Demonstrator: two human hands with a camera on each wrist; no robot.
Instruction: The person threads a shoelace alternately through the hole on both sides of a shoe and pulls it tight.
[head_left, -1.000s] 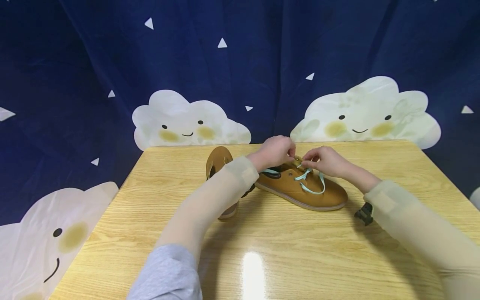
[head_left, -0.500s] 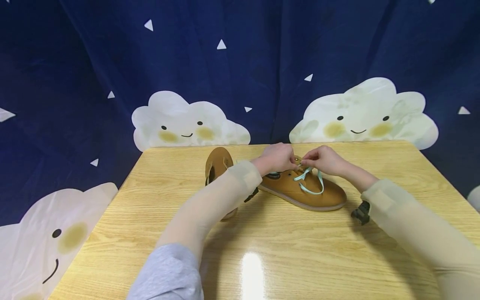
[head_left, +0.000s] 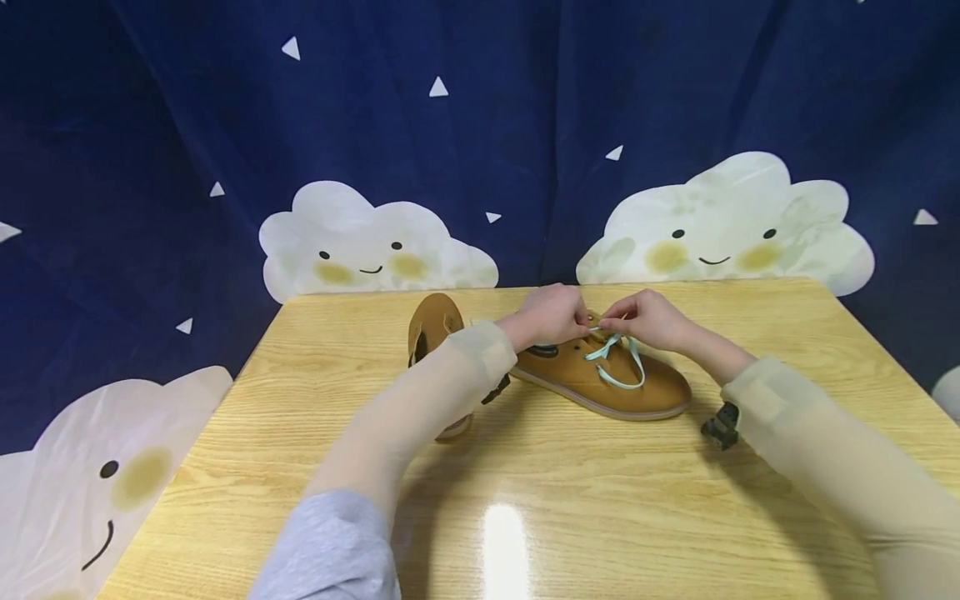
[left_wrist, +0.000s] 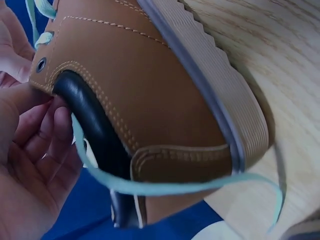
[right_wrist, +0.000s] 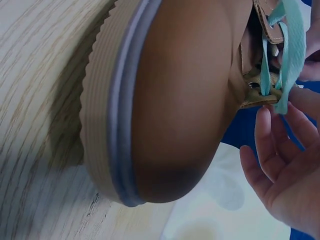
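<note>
A brown shoe [head_left: 637,392] with a mint shoelace [head_left: 621,383] lies on its sole, toe to the right. Over its opening, my left hand [head_left: 551,317] pinches the lace at the top of the eyelet flap. In the left wrist view, a free length of lace [left_wrist: 150,187] trails from those fingers across the heel. My right hand [head_left: 651,321] pinches the lace by the far eyelet flap; its thumb and fingertips meet there, and its other fingers [right_wrist: 265,145] are loosely bent. The exact contact points are partly hidden by the fingers.
Left of the hands stands a second brown shoe [head_left: 435,325], partly behind my left forearm. Both shoes are on a wooden table [head_left: 600,500]. A dark blue curtain [head_left: 450,125] with white clouds hangs behind the table's far edge.
My left hand has come down slightly toward the eyelets, and a short stretch of lace now shows between the hands. The right hand has barely moved.
</note>
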